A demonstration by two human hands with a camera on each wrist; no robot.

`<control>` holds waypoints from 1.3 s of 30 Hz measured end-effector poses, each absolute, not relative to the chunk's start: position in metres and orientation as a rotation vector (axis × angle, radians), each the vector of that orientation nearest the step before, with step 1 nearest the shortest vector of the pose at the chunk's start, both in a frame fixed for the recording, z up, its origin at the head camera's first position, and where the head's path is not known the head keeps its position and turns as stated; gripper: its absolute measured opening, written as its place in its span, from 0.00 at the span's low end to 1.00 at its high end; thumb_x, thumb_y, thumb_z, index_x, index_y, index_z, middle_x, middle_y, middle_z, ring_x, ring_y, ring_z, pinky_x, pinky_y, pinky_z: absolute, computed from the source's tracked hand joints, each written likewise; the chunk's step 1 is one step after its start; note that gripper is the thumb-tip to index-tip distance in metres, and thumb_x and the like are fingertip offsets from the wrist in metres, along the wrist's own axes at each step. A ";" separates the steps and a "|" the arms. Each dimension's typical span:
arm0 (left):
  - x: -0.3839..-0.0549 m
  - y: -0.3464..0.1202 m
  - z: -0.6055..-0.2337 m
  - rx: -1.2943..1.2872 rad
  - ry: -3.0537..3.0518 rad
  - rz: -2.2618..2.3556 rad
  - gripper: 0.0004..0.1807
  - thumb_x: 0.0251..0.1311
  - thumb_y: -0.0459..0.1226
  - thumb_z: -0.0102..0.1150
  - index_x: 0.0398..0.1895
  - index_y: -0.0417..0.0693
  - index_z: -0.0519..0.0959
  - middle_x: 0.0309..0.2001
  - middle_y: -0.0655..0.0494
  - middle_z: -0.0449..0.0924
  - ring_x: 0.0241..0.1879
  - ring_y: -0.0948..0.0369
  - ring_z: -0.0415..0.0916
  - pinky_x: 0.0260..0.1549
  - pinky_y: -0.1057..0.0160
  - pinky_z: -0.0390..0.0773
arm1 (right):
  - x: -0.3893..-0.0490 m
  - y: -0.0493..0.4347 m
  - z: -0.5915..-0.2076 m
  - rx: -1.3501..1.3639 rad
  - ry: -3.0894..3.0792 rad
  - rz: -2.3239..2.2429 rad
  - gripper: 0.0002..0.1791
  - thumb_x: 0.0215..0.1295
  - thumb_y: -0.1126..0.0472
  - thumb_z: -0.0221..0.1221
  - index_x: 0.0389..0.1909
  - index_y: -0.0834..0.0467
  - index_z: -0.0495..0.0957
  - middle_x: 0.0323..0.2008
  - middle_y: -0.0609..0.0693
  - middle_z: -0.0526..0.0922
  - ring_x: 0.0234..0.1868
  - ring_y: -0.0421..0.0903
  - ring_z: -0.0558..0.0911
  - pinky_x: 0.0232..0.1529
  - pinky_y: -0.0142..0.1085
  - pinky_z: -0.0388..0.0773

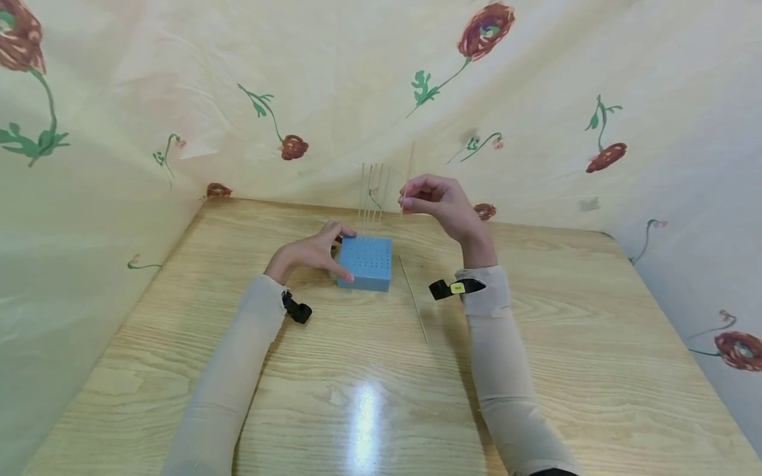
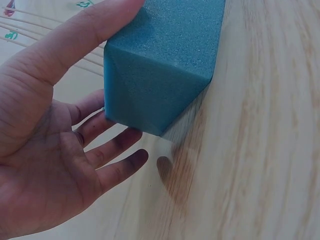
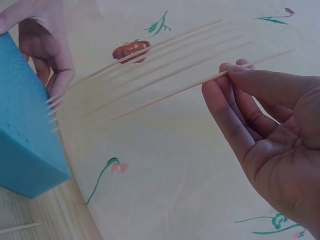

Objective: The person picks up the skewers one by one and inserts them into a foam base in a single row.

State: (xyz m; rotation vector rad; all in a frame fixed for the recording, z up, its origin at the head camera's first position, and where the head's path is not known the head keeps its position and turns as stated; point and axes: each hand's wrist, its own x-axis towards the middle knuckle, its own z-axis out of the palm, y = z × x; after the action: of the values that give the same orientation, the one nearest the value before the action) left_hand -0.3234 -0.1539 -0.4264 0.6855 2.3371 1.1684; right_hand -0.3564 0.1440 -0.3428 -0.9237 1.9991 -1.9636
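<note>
A blue foam block (image 1: 365,261) with rows of small holes in its top sits on the table. Several thin wooden skewers (image 1: 370,198) stand upright along its far edge. My left hand (image 1: 315,252) holds the block from the left, thumb at the near side and fingers round the far side; in the left wrist view the thumb (image 2: 75,40) lies along the block. To the right and above the block, my right hand (image 1: 437,201) pinches another skewer (image 3: 165,96) between thumb and fingertips. That skewer is upright in the head view, apart from the block.
One loose skewer (image 1: 413,301) lies on the wooden table (image 1: 297,390), just right of the block. A cloth (image 1: 357,79) printed with flowers hangs behind the table and along its sides. Each wrist wears a black strap with a small camera.
</note>
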 end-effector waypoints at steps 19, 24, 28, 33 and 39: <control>-0.324 -0.154 -0.426 0.703 2.341 1.157 0.52 0.51 0.42 0.80 0.73 0.43 0.56 0.73 0.42 0.49 0.75 0.46 0.48 0.75 0.41 0.53 | -0.362 0.124 -0.360 -0.853 2.013 -2.040 0.05 0.68 0.73 0.62 0.39 0.62 0.83 0.36 0.49 0.86 0.36 0.43 0.84 0.44 0.34 0.83; -0.324 -0.153 -0.425 0.700 2.344 1.158 0.51 0.51 0.41 0.79 0.73 0.43 0.56 0.72 0.43 0.49 0.75 0.46 0.48 0.74 0.41 0.53 | -0.362 0.121 -0.362 -0.824 2.015 -2.063 0.03 0.67 0.73 0.62 0.39 0.64 0.82 0.36 0.49 0.86 0.36 0.43 0.84 0.44 0.33 0.84; -0.324 -0.153 -0.425 0.703 2.344 1.159 0.51 0.51 0.42 0.79 0.73 0.43 0.56 0.72 0.42 0.49 0.75 0.46 0.48 0.74 0.41 0.53 | -0.363 0.120 -0.364 -0.809 2.032 -2.070 0.03 0.67 0.73 0.62 0.40 0.65 0.82 0.35 0.49 0.86 0.36 0.43 0.85 0.44 0.33 0.84; -0.324 -0.153 -0.425 0.704 2.338 1.164 0.51 0.51 0.42 0.80 0.72 0.42 0.56 0.72 0.42 0.49 0.75 0.46 0.48 0.74 0.40 0.53 | -0.363 0.119 -0.368 -0.817 2.047 -2.074 0.03 0.67 0.73 0.62 0.40 0.65 0.82 0.35 0.50 0.86 0.36 0.43 0.85 0.44 0.35 0.85; -0.322 -0.153 -0.423 0.696 2.337 1.165 0.51 0.52 0.41 0.79 0.73 0.43 0.56 0.72 0.42 0.49 0.75 0.46 0.47 0.75 0.40 0.52 | -0.362 0.118 -0.369 -0.828 2.061 -2.068 0.04 0.67 0.73 0.62 0.40 0.64 0.82 0.35 0.50 0.86 0.35 0.43 0.85 0.43 0.34 0.85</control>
State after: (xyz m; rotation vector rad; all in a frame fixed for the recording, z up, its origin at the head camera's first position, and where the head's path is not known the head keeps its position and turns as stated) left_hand -0.3223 -0.1528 -0.4233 0.6963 2.3372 1.1648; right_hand -0.3625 0.1175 -0.3688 -0.8275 2.0614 -2.0681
